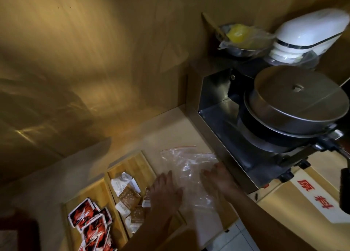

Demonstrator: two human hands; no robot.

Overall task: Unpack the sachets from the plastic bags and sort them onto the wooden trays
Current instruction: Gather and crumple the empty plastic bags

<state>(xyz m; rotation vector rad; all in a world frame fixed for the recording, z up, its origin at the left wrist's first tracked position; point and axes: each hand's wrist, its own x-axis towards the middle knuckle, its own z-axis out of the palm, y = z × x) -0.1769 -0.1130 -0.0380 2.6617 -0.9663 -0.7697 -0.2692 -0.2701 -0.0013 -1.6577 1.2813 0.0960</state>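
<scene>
A clear plastic bag point(189, 167) with a red zip strip lies flat on the counter, looking empty. My left hand point(166, 190) rests palm down on its left edge, fingers spread. My right hand point(216, 177) presses flat on the bag's right side. Left of the bag stand two wooden trays. The nearer tray point(136, 163) holds brown and white sachets point(128, 195). The left tray point(94, 190) holds several red, black and white sachets point(91, 218).
A steel machine point(246, 118) with a round lidded pan point(295, 103) stands right of the bag. Behind it sit a white appliance point(310, 33) and a bowl with something yellow point(238, 34). A wooden wall rises behind. A labelled box point(312, 197) is at lower right.
</scene>
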